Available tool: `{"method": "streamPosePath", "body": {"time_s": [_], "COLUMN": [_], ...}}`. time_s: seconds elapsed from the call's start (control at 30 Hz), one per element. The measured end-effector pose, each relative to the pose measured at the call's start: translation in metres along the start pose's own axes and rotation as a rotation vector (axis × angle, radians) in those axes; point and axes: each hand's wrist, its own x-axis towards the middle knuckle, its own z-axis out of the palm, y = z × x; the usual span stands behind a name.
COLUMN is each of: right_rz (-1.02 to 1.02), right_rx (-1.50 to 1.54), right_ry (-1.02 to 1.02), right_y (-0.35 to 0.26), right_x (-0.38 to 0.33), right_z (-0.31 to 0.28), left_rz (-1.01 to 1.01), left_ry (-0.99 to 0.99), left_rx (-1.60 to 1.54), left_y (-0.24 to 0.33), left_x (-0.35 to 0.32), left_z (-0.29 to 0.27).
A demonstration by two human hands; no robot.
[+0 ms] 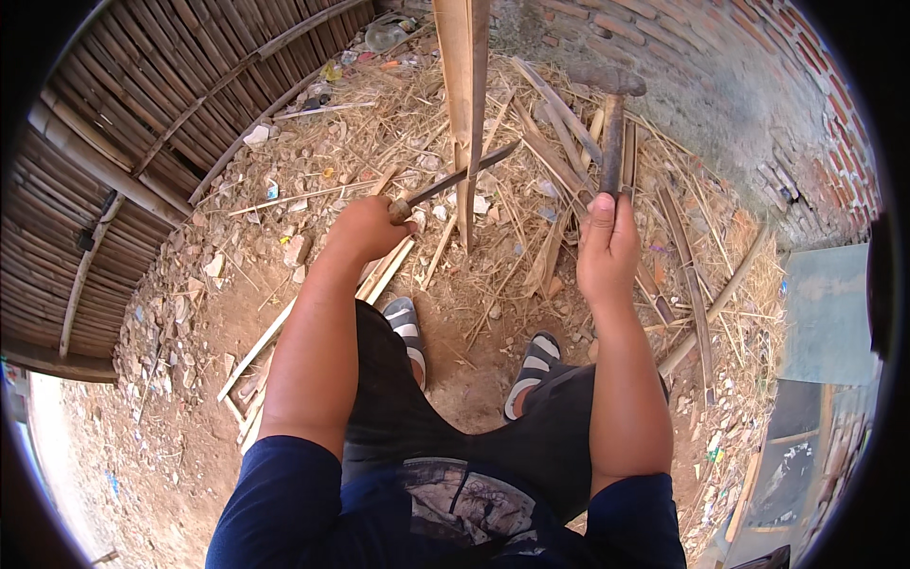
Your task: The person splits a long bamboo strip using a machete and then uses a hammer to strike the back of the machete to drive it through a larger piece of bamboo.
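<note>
My left hand (367, 231) is closed around the wooden handle of a machete (447, 182). Its dark blade slants up to the right and crosses a tall, pale piece of split bamboo (456, 71). That bamboo stands upright in front of me, its split lower end near the ground; I cannot tell how deep the blade sits in it. To the right, my right hand (608, 251) grips the handle of a hammer (612, 142). The dark hammer head is raised, well apart from the machete and the bamboo.
Split bamboo strips (547, 156) lie scattered at the right, with more strips (254, 365) by my left leg. Straw, stones and litter cover the dirt ground (464, 375). A bamboo fence (161, 104) stands left, a brick wall (730, 85) right. My sandalled feet are below.
</note>
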Motion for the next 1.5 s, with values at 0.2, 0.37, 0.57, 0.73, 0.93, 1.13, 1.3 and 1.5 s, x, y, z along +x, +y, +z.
{"method": "streamPosePath", "body": {"time_s": [0.2, 0.37, 0.57, 0.73, 0.93, 1.13, 1.3, 1.5], "right_rz": [0.207, 0.331, 0.287, 0.129, 0.174, 0.170, 0.161, 0.213], "right_rx": [-0.573, -0.735, -0.544, -0.026, -0.501, -0.342, 0.071, -0.463], "right_ry": [-0.534, -0.880, -0.539, -0.144, -0.416, -0.396, -0.093, -0.362], "right_y": [0.029, 0.061, 0.000, -0.005, 0.011, 0.005, -0.003, 0.027], "right_x": [-0.001, -0.013, 0.015, 0.011, 0.002, 0.008, 0.006, 0.007], "right_z": [0.030, 0.048, -0.001, -0.011, 0.037, 0.028, 0.004, 0.017], "left_rz": [0.028, -0.004, 0.034, 0.011, 0.032, 0.014, 0.041, 0.063], "left_ry": [0.036, 0.004, 0.026, 0.003, 0.007, 0.011, -0.008, -0.021], "left_rx": [-0.023, -0.011, -0.013, -0.055, -0.021, 0.011, 0.005, 0.036], "left_y": [0.002, 0.001, -0.009, -0.002, 0.000, -0.006, 0.003, 0.021], "left_x": [0.006, 0.001, 0.009, 0.011, 0.008, 0.005, 0.007, 0.002], "left_z": [0.006, -0.003, 0.007, 0.008, 0.011, 0.011, 0.014, 0.013]}}
